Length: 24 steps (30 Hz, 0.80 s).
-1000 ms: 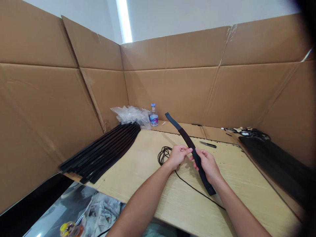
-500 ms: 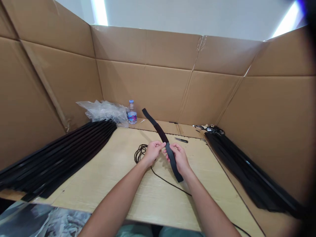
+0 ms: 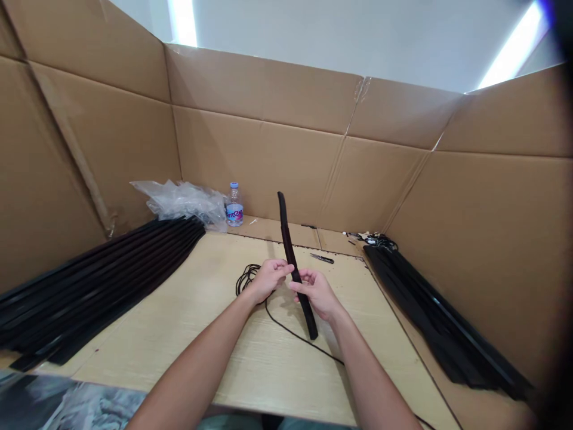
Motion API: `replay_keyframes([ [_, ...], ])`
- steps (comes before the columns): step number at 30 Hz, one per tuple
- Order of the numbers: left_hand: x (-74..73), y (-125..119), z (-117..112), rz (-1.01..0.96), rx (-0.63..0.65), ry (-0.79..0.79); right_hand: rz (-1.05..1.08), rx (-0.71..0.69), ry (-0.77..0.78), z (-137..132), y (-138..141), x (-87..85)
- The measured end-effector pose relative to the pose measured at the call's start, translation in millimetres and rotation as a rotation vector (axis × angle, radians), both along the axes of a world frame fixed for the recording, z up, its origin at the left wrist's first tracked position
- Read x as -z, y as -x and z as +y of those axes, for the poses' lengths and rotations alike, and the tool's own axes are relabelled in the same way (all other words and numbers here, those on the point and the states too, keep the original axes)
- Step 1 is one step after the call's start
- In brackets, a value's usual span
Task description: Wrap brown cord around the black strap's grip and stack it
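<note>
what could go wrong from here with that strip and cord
The black strip is held near its middle, ends unheld, so it might twist or slip. The coiled cord lies beside the left hand and might tangle. A small bladed tool lies beyond the right hand; a careless reach might nick skin.

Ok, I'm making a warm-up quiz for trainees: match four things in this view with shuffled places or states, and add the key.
1. black strip
2. thread snips
3. water bottle
4. black cord

A. standing upright beside clear plastic bags
B. coiled beside the left hand
C. held by both hands
D. lying just beyond the right hand

Pairs: 1-C, 2-D, 3-A, 4-B
</note>
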<state>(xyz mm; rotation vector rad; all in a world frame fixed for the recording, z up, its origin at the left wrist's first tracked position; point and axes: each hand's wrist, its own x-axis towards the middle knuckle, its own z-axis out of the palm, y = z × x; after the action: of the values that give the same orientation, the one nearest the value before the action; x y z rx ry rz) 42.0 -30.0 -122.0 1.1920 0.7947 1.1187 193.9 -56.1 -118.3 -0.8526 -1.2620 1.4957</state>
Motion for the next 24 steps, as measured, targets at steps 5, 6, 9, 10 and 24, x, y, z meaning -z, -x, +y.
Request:
replay_keyframes([
  [5, -0.9, -1.2, -1.2, 0.015, 0.003, -0.017, -0.016, 0.061, -0.023, -0.2, -1.0, -1.1],
  [6, -0.8, -1.3, -1.1, 0.016, -0.001, -0.021, -0.020, 0.072, -0.034, 0.0, -0.6, -1.2],
  [9, -0.3, -1.4, -1.0, 0.024, -0.011, -0.034, -0.037, 0.073, -0.060, 0.3, 1.9, -0.7],
  [10, -0.2, -1.5, -1.0, 0.030, -0.014, -0.038, -0.044, 0.068, -0.064, 0.3, 3.0, 0.0],
  [24, -1.7, -0.7, -0.8, 0.064, -0.139, -0.046, -0.037, 0.108, -0.064, 0.0, 7.2, 3.3],
])
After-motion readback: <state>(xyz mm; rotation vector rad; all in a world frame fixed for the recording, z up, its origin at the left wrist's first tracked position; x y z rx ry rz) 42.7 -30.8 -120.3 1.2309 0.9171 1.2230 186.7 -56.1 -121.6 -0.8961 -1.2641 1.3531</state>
